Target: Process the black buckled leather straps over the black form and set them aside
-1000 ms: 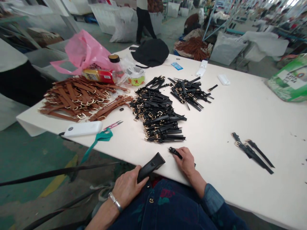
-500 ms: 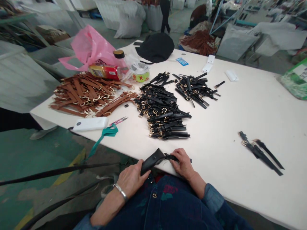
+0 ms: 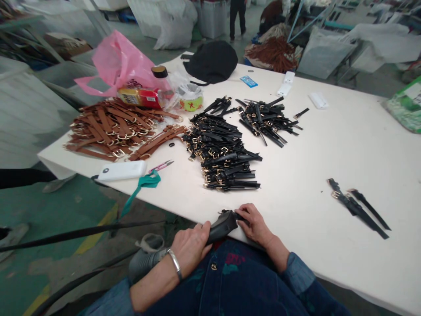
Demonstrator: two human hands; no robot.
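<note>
My left hand point(image 3: 190, 243) is wrapped round a smooth black handheld tool point(image 3: 222, 227) with a broad, flared end; its exact kind is unclear. Between thumb and fingers, my right hand point(image 3: 255, 224) pinches a short black buckle strap point(image 3: 241, 216) at the table's near edge. The tool's broad end lies across the strap and hides its middle. Past the tool, a small metal buckle end point(image 3: 224, 211) peeks out. Just beyond my hands lies a stacked pile of black buckle straps point(image 3: 223, 149) with gold buckles.
Brown straps point(image 3: 108, 127) are heaped at the left, below a pink bag point(image 3: 120, 66). A white power bank point(image 3: 123, 170), pink thread snips point(image 3: 161, 166) and a teal cloth strip point(image 3: 148, 181) lie near the edge. Loose black straps point(image 3: 358, 208) rest at the right.
My left hand has moved right with the tool, whose broad end now overlaps the strap. The strap has shifted left, its buckle end showing beyond the tool. My right hand has barely moved.
</note>
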